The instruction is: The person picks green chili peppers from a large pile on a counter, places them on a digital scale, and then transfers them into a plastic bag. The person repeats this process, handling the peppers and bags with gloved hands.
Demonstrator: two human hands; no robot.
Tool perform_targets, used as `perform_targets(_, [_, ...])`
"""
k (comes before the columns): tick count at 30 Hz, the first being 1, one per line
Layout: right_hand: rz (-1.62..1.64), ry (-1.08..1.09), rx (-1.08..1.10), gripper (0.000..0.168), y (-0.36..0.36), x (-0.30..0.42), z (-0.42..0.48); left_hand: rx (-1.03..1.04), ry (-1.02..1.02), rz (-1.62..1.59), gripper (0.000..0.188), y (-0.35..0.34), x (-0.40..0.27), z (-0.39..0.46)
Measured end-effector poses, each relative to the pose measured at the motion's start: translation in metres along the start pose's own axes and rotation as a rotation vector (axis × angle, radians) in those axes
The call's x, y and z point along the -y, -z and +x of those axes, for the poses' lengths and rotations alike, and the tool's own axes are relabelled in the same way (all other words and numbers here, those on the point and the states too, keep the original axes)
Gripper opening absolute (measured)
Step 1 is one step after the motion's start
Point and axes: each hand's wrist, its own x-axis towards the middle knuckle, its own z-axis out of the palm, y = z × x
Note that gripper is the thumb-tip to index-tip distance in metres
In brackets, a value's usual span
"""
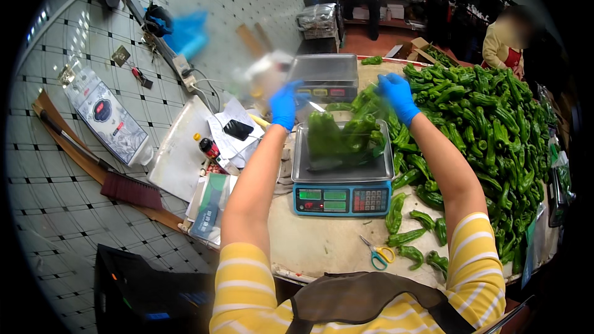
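A clear plastic bag of green peppers [345, 137] rests on the steel pan of a blue digital scale [342, 198], whose displays are lit. Above its left side is my left hand [284, 105] in a blue glove, blurred; whether its fingers hold the bag's edge is unclear. My right hand [398, 96], also gloved in blue, is raised at the bag's upper right with its fingertips together; I cannot tell if film is between them. A second scale [325, 72] stands behind. Scissors [380, 253] with teal and yellow handles lie on the table [301, 241] near me.
A large heap of green peppers [482, 120] covers the table's right side, with several loose ones near the scissors. At left are a black phone [238, 129] on papers, a dark bottle [209, 147] and a brush [130, 190]. A person [503, 48] stands behind the heap at right.
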Motion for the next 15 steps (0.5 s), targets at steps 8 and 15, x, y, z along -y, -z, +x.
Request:
perform_targets(8, [0.024,-0.149,0.047,0.022,-0.024,-0.021,0.041,-0.068,0.1,-0.035,0.05,0.021,0.034,0.064])
perform_targets(15, [0.032,-0.204,0.051,0.021,-0.016,-0.051,0.065,-0.128,-0.147,0.362,0.048,0.066,0.149,0.165])
